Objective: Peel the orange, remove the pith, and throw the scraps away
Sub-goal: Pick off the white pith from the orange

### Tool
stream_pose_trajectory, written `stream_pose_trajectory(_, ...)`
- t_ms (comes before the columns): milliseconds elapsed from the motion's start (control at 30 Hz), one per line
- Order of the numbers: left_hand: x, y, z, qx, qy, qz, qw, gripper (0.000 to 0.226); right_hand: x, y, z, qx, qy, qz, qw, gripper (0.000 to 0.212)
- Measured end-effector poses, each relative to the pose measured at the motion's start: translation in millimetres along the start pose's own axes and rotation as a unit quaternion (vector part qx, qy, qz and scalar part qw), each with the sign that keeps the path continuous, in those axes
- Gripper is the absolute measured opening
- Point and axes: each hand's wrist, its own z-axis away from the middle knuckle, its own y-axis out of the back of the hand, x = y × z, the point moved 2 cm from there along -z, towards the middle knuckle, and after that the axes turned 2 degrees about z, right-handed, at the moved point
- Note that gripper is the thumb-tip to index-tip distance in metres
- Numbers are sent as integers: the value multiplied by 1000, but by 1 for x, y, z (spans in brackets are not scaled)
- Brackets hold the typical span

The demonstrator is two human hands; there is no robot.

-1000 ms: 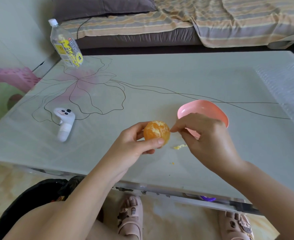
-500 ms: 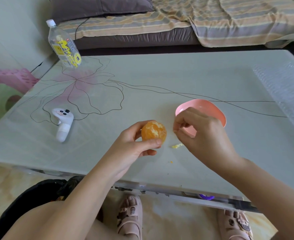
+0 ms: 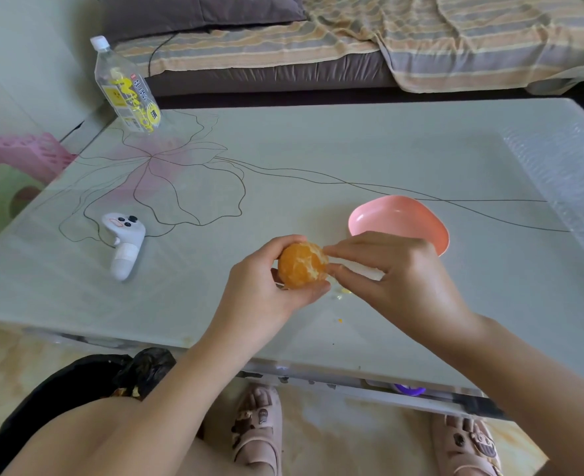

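Head cam, orange over flower-print tbl, sofa behind

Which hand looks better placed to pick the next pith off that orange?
The right hand, probably: its fingertips pinch at the orange, while the left hand grips it steady.

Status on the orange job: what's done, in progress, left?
Done: the peel looks off, the orange shows bare segments. In hand: the left hand grips it over the table while the right hand pinches at its side, apparently picking pith. Left: pale pith streaks on the fruit, and small scraps on the table, to go, presumably, into the black bin bag.
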Motion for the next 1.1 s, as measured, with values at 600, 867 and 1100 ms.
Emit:
stream_pose_trajectory(600, 3, -2, 4, 28, -55, -46, 997, 58, -2, -8, 3, 45, 1, 73, 996, 12)
stream_pose_trajectory(867, 5, 2, 3, 9, -24, 10, 1000, 54, 2, 8, -4, -19, -49, -58, 997, 9)
stream_pose_trajectory(1100, 8, 0, 4, 2, -47, -21, 999, 59, 2, 9, -4, -41, 16, 26, 999, 11)
